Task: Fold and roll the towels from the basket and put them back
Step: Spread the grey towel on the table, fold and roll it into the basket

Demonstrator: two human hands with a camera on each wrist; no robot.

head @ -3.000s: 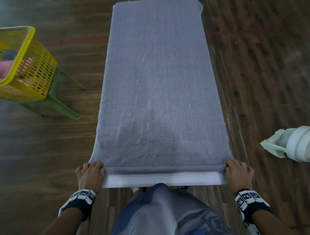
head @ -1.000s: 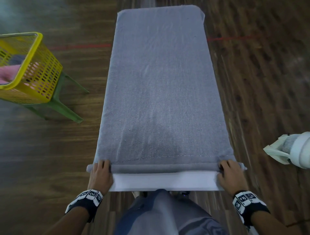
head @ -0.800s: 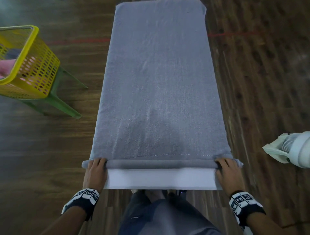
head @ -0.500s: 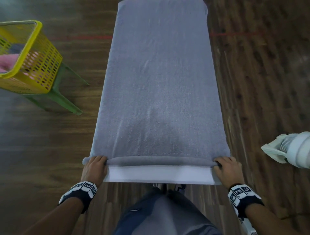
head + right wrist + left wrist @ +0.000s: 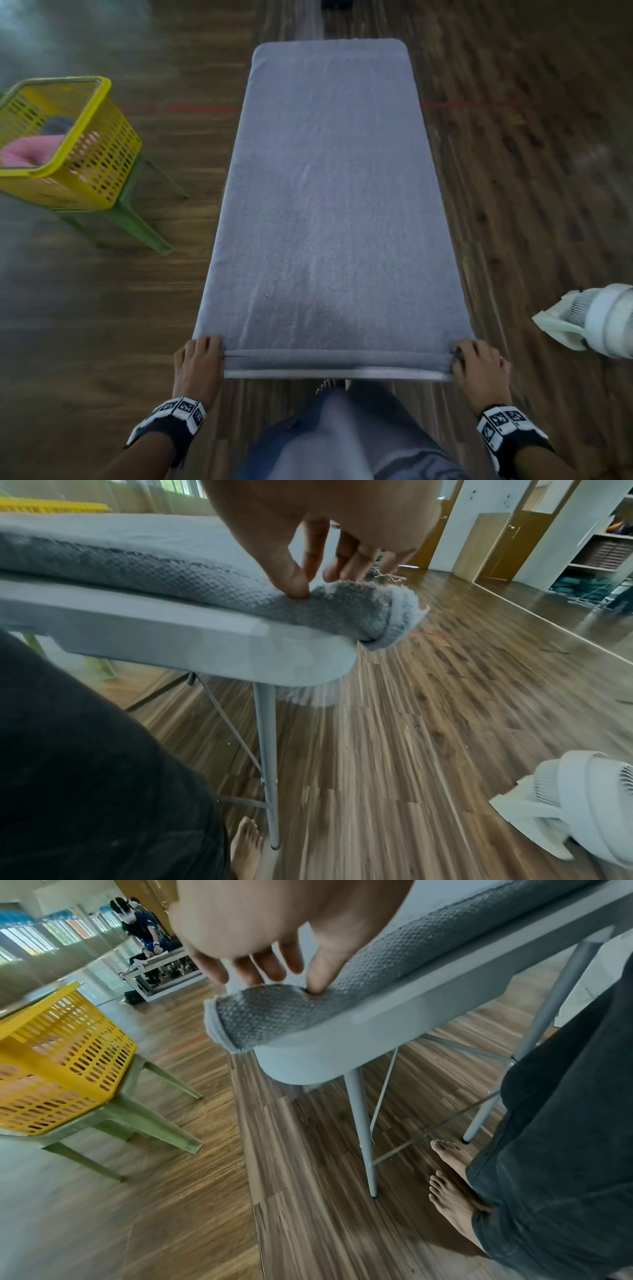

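1. Nearest: dark trousers and bare feet [image 5: 452, 1185] at the worktop's near end, above a wood-grain floor.
2. Left hand [image 5: 197, 368] at the left end of the roll [image 5: 337, 358], fingers [image 5: 270, 968] curled over the top, thumb pressed into the pile; grasping the roll end, not released.
3. Right hand [image 5: 479, 373] mirrored at the right end, thumb dug into the cloth, fingers [image 5: 346, 566] bent over the far side of the roll; likewise gripping.
4. Just beyond the hands: grey towel [image 5: 329, 192] spread flat along the white worktop [image 5: 337, 374], only a thin roll formed at the near edge, a strip of bare worktop showing before it. Both roll ends overhanging the worktop's sides slightly.
5. Handling, as a judgement: soft, limp, textured weave, light, no risk of breakage; likely to grip itself well but to telescope or skew if one end is rolled faster than the other. Best held at both ends of the roll, as now, with even pressure and palms walking forward; the middle perhaps needing a press to stay tight.
6. Task progress, judged: rolling barely begun, most of the length still flat ahead.
7. Right side, on the floor: a white fan [image 5: 596, 320].
8. Farther left: yellow basket [image 5: 99, 161] on a green stool [image 5: 137, 222], pink cloth [image 5: 30, 149] inside, well apart from the worktop.
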